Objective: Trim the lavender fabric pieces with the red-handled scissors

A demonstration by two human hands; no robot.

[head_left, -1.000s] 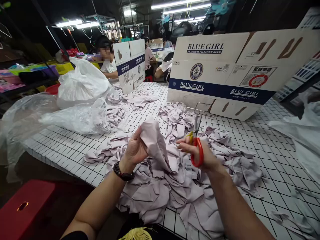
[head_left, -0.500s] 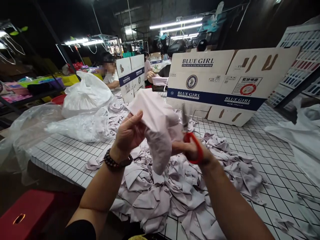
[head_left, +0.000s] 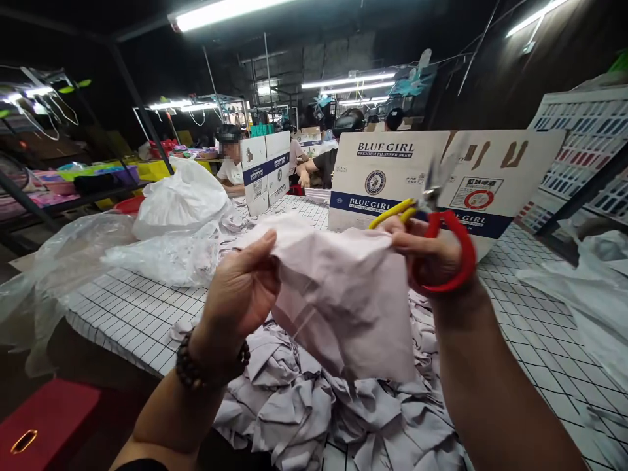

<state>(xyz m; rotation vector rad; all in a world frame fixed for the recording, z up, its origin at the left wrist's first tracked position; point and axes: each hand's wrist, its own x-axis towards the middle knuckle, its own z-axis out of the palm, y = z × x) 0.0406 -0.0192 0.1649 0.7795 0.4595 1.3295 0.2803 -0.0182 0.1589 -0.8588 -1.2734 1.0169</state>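
Note:
A pale pink-lilac piece of fabric (head_left: pixel 343 294) hangs stretched between both hands, above a heap of similar crumpled pieces (head_left: pixel 289 405). My left hand (head_left: pixel 245 281) pinches its upper left edge between thumb and fingers. At the upper right corner, my right hand (head_left: pixel 422 245) grips the cloth with its fingertips. That same hand also carries red-handled scissors (head_left: pixel 458 255), their blurred blades pointing up and away from the fabric. A yellow, handle-like tool (head_left: pixel 395 212) sticks out by its fingers; its exact kind is unclear.
Cardboard beer-box panels (head_left: pixel 387 173) stand upright across the grid-patterned table (head_left: pixel 534 327). White plastic bags (head_left: pixel 181 196) lie at the left, and more plastic (head_left: pixel 589 268) at the right. A red box (head_left: pixel 44 418) is low at left. Co-workers sit beyond the panels.
The bunched fabric is now spread out between my hands. My right hand has moved right and up with the scissors, and the yellow tool has come into sight. The view has tilted upward.

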